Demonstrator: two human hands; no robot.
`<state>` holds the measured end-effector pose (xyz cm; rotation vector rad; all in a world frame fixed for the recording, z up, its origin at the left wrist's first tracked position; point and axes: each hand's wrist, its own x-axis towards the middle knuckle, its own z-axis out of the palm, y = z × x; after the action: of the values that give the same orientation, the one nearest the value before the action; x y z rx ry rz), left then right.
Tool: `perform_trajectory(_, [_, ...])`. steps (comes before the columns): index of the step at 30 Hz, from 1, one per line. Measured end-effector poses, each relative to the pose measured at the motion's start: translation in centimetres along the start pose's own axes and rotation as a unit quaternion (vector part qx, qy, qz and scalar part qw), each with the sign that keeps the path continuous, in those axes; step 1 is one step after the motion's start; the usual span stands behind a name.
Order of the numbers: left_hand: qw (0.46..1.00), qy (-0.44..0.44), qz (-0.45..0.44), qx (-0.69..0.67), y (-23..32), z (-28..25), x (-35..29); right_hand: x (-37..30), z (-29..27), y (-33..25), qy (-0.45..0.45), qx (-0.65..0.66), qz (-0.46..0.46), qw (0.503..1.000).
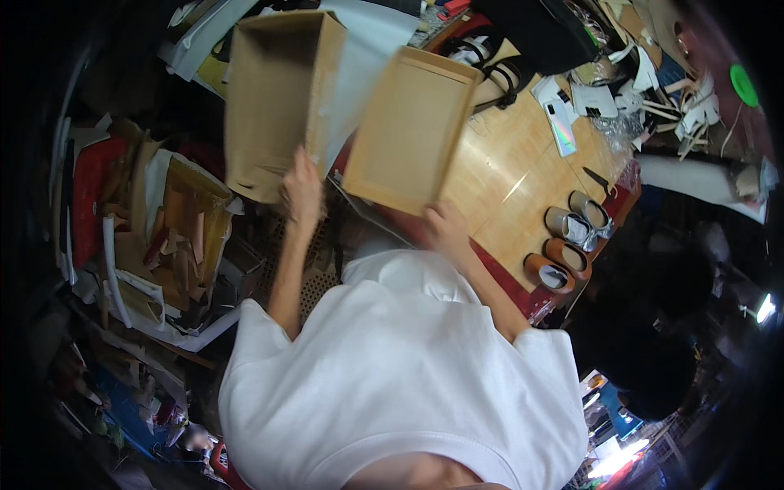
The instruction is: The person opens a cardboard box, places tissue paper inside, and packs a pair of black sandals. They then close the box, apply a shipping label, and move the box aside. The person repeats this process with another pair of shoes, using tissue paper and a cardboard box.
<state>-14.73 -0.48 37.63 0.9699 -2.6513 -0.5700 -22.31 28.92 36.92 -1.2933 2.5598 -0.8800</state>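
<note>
My left hand [303, 188] is closed on the near right edge of a deep, open cardboard box [269, 106], which is tilted so its hollow inside shows. To its right, a shallow cardboard lid [412, 126] is held apart from the box, its inner side facing me. The lid's near right corner is in my right hand [447, 224], which is slightly smeared by motion. Behind the lid, black strappy sandals [500, 80] are partly covered.
A wooden table [494, 184] carries brown clogs [549, 273], silver-grey shoes [569, 224], a phone [561, 126] and a dark-handled tool [599, 180]. Leather scraps fill a container [184, 237] at left. More scraps [690, 114] lie far right.
</note>
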Motion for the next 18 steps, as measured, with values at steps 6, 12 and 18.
perform_trajectory(6, [0.979,-0.189,0.04,-0.068,8.8,1.2,-11.0,-13.5,-6.1,1.3,0.12,-0.088,0.15,0.977])
perform_trajectory(12, [0.927,-0.228,0.269,-0.128,14.5,4.5,-15.4,-19.9,-6.5,5.7,0.128,-0.113,0.251,0.953])
perform_trajectory(18, [0.902,-0.345,0.259,-0.02,20.9,10.1,-14.3,-20.5,-7.5,7.4,0.069,-0.164,0.305,0.936])
